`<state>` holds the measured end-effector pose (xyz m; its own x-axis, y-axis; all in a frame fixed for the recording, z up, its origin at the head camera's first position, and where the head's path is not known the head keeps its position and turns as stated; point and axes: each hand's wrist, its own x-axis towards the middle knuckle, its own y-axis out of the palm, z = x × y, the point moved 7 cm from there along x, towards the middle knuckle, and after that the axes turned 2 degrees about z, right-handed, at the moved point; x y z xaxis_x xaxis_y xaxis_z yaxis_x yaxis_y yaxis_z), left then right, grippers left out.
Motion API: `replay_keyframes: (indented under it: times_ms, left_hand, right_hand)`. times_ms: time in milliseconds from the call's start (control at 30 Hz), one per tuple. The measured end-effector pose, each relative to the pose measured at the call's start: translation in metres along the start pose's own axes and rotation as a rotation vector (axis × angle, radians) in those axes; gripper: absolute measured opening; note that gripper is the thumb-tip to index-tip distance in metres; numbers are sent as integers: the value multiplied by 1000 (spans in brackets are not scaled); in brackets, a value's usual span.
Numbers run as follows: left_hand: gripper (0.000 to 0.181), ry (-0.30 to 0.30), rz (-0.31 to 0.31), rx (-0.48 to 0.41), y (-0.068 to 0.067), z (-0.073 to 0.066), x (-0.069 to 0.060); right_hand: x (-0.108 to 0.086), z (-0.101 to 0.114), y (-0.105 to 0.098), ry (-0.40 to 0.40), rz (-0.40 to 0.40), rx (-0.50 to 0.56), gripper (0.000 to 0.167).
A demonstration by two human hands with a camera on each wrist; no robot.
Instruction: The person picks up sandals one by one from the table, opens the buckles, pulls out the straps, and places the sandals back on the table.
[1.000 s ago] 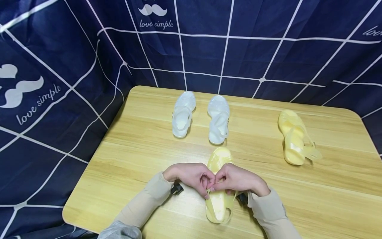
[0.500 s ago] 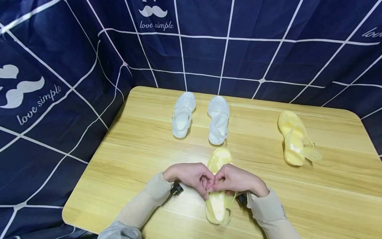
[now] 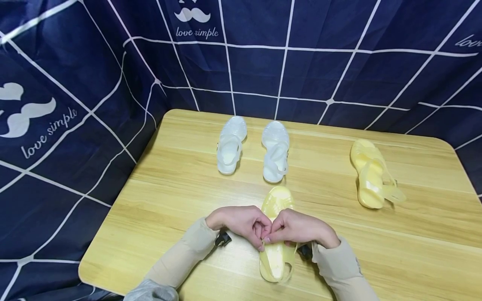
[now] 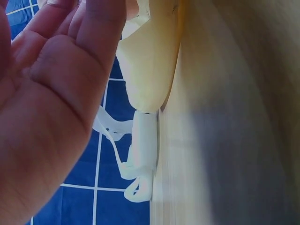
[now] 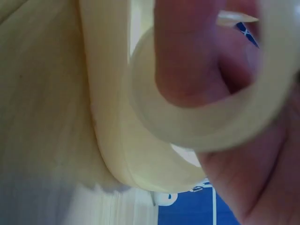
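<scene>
A pale yellow jelly sandal [image 3: 276, 200] lies on the table with its toe pointing away from me. Both hands meet over its middle. My left hand [image 3: 244, 222] pinches the sandal's strap at its left side with curled fingers. From the right, my right hand [image 3: 304, 227] pinches the strap at the same spot, fingertips touching the left ones. In the right wrist view the strap [image 5: 201, 131] loops round a finger of that hand. The fingers hide the fastening itself. The left wrist view shows the left palm [image 4: 61, 89] beside the sandal's toe end [image 4: 147, 75].
Two white jelly sandals [image 3: 229, 146] stand side by side beyond the hands. A second yellow sandal [image 3: 370, 179], its strap hanging loose, lies to the right. The wooden table [image 3: 169, 196] is bordered by a dark blue gridded cloth [image 3: 256, 69] at the back and left.
</scene>
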<state>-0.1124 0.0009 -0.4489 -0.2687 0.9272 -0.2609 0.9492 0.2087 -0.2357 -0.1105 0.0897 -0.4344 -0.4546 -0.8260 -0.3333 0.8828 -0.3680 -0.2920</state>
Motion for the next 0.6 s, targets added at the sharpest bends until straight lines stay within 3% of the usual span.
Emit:
replay_keyframes:
  times_ms: [267, 600]
  left_hand:
    - [23, 1, 4, -6, 0, 1, 0]
    - [22, -12, -16, 12, -2, 2, 0]
  right_hand:
    - [2, 0, -2, -41, -34, -29, 46]
    - [3, -2, -1, -114, 18, -19, 45]
